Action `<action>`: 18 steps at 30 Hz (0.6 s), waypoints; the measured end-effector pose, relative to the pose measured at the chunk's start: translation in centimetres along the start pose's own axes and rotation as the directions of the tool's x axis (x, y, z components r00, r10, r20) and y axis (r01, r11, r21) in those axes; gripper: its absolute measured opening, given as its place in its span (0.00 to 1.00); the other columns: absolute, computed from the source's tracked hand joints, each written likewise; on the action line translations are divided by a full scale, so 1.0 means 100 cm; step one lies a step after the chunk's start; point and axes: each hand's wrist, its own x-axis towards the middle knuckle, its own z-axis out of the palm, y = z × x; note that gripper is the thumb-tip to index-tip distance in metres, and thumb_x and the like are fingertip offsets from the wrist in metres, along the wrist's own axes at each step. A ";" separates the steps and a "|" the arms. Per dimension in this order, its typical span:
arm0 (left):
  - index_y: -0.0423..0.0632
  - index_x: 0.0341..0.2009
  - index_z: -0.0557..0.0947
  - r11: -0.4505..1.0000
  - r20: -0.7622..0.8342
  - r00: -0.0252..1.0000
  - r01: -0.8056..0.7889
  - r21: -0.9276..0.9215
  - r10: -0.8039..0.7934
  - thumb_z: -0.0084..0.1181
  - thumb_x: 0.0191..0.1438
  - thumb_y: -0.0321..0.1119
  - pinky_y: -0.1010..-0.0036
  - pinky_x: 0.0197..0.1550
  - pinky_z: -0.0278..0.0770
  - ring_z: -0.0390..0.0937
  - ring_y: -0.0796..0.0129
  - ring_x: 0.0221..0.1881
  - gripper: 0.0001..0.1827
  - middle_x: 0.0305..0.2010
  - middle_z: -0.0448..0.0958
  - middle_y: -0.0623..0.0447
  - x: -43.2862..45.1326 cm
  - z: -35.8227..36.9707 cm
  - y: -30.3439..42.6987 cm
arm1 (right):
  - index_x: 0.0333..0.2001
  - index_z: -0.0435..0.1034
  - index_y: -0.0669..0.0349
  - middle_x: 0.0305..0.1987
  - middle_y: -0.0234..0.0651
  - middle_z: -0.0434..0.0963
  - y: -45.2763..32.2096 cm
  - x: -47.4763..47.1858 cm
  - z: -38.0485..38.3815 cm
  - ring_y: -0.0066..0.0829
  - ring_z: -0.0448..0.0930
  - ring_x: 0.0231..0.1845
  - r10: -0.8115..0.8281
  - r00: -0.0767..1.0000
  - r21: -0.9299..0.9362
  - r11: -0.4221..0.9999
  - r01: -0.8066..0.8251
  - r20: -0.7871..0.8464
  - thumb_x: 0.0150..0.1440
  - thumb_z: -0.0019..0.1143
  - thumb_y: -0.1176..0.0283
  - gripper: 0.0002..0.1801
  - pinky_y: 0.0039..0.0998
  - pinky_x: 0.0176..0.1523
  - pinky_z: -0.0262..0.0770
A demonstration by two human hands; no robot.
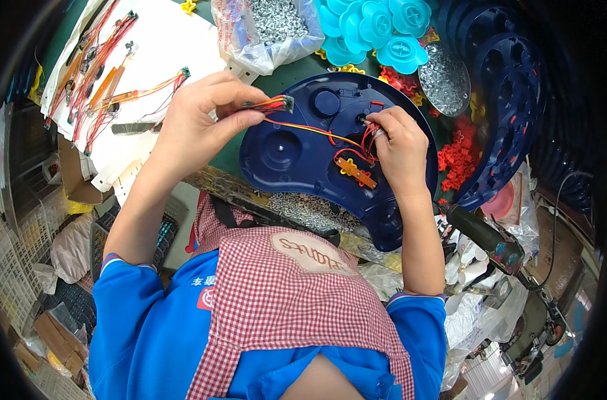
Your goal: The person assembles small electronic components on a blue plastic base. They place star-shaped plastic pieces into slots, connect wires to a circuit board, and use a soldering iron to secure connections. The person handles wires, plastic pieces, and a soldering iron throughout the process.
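My left hand point(216, 112) pinches a small green circuit board point(287, 104) by its bundle of red and yellow wires, above the left part of a dark blue curved plastic shell point(303, 145). Red and yellow wires point(313, 131) stretch from it across to my right hand point(398, 142). The fingers of that hand grip red wires and a small part, mostly hidden, over the shell's right side. Below the wires, an orange-brown contact strip point(356, 173) lies in the shell, with a yellow star-shaped piece point(348, 165) under it.
Wired boards point(91, 75) lie on white paper at left. Behind the shell are a bag of screws point(278, 22), turquoise flower-shaped parts point(378, 25) and a dish of screws point(444, 77). Red star pieces point(458, 155), stacked blue shells point(503, 100) and a power screwdriver point(483, 237) are at right.
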 end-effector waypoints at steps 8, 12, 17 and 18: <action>0.43 0.46 0.80 0.996 -0.046 0.998 -0.047 -0.071 0.044 0.58 0.56 0.32 0.70 0.48 0.73 0.77 0.60 0.44 0.14 0.44 0.79 0.49 0.007 0.005 -0.001 | 0.32 0.76 0.63 0.32 0.38 0.74 0.000 0.006 0.009 0.40 0.77 0.38 -0.076 0.995 -0.085 0.993 0.082 0.069 0.45 0.57 0.82 0.09 0.38 0.42 0.75; 0.46 0.44 0.81 0.844 -0.088 0.967 -0.163 0.511 0.241 0.64 0.47 0.32 0.66 0.49 0.71 0.74 0.56 0.47 0.17 0.45 0.77 0.50 0.009 0.018 0.001 | 0.33 0.75 0.63 0.34 0.38 0.76 0.005 -0.001 -0.003 0.39 0.80 0.36 -0.019 1.000 0.079 0.997 0.020 -0.019 0.45 0.57 0.85 0.10 0.34 0.40 0.77; 0.48 0.30 0.82 0.731 -0.019 0.855 -0.432 0.528 0.518 0.56 0.45 0.33 0.67 0.49 0.71 0.74 0.62 0.46 0.06 0.39 0.77 0.54 0.020 0.085 0.020 | 0.37 0.75 0.62 0.31 0.37 0.78 0.015 -0.019 -0.008 0.37 0.80 0.34 0.164 0.970 0.243 0.963 -0.118 -0.181 0.47 0.54 0.87 0.14 0.30 0.39 0.77; 0.48 0.32 0.82 0.706 -0.002 0.867 -0.405 0.581 0.499 0.60 0.43 0.32 0.67 0.51 0.70 0.74 0.62 0.47 0.09 0.41 0.77 0.54 0.028 0.104 0.023 | 0.37 0.75 0.61 0.31 0.36 0.78 0.016 -0.020 -0.007 0.37 0.80 0.34 0.122 0.975 0.154 0.984 -0.094 -0.186 0.46 0.54 0.87 0.14 0.31 0.39 0.76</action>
